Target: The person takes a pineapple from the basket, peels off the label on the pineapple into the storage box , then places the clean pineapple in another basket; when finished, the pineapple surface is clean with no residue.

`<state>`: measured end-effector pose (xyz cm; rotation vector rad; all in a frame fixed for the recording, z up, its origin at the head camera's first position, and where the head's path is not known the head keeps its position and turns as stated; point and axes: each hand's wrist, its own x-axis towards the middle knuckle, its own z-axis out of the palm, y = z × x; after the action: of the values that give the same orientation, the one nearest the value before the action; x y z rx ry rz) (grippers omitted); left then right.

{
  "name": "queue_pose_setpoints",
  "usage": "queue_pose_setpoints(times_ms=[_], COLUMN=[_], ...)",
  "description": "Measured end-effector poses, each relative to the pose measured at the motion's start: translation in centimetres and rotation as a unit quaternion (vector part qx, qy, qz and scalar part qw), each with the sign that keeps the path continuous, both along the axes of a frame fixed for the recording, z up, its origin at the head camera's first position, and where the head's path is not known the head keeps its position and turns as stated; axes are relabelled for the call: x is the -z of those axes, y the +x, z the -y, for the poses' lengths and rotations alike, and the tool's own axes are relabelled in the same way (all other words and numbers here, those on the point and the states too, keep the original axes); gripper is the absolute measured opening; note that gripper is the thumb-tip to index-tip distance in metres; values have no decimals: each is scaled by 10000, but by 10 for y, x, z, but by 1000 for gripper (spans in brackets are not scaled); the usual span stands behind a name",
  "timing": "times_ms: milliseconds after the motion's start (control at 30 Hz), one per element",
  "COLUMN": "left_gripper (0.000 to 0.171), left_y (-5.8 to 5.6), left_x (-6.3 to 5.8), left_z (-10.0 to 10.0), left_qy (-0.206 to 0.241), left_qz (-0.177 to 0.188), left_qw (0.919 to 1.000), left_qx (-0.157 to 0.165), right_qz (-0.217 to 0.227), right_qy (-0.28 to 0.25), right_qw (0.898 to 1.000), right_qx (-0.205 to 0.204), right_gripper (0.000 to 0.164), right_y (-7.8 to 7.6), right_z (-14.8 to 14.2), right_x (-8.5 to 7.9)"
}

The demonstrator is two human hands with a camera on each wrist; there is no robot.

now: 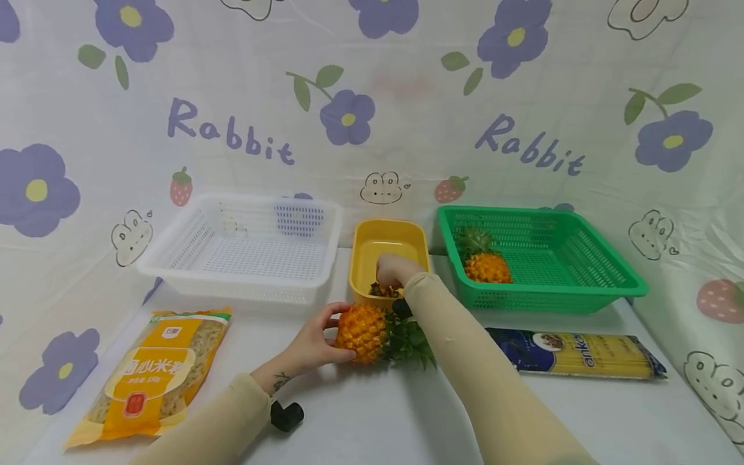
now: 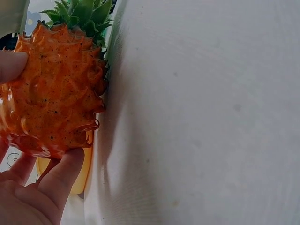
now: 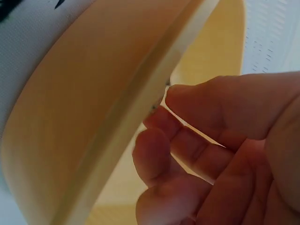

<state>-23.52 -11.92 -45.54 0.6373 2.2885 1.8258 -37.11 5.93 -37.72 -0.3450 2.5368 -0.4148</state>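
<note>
My left hand (image 1: 316, 339) grips an orange pineapple (image 1: 361, 334) lying on its side on the table, its green crown pointing right. In the left wrist view, the thumb and fingers (image 2: 61, 180) hold the pineapple's (image 2: 54, 89) body and base. My right hand (image 1: 396, 270) reaches into a yellow box (image 1: 389, 223) behind the pineapple. Thumb and fingertips pinch close together at a small dark brown thing (image 1: 382, 290) low in the box. The right wrist view shows the right hand (image 3: 220, 145) inside the box's rim (image 3: 136, 89), which mostly hides that thing; its kind is unclear.
A white basket (image 1: 256, 284) stands back left. The green basket (image 1: 558, 300) at back right holds another pineapple (image 1: 487, 267). A bag of dried noodles (image 1: 157, 374) lies at left, and a spaghetti packet (image 1: 581, 355) lies at right, partly behind the right forearm.
</note>
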Motion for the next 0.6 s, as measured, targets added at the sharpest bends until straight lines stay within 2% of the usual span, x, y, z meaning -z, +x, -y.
queue_pose_setpoints(times_ms=[100,267,333,500,600], left_gripper=[75,76,76,74,74], left_y=[-1,-3,-3,-3,-3], left_x=[4,5,5,4,4], left_z=[0,-2,-2,-2,-1], left_qy=[-47,-28,-66,-102,-61], left_qz=[-35,-34,-12,43,62], left_qw=[10000,10000,10000,9999,10000], left_qx=[-1,15,3,-28,-2], right_qz=[-5,119,75,-470,-634], right_qy=[-55,-383,-540,-707,-954], right_qw=[10000,9985,9975,9964,9932], right_qx=[71,377,450,61,-222], right_gripper=[23,48,50,52,57], right_y=[2,6,9,21,34], right_z=[0,-1,-1,-1,-2], right_x=[1,-6,-11,-30,-42])
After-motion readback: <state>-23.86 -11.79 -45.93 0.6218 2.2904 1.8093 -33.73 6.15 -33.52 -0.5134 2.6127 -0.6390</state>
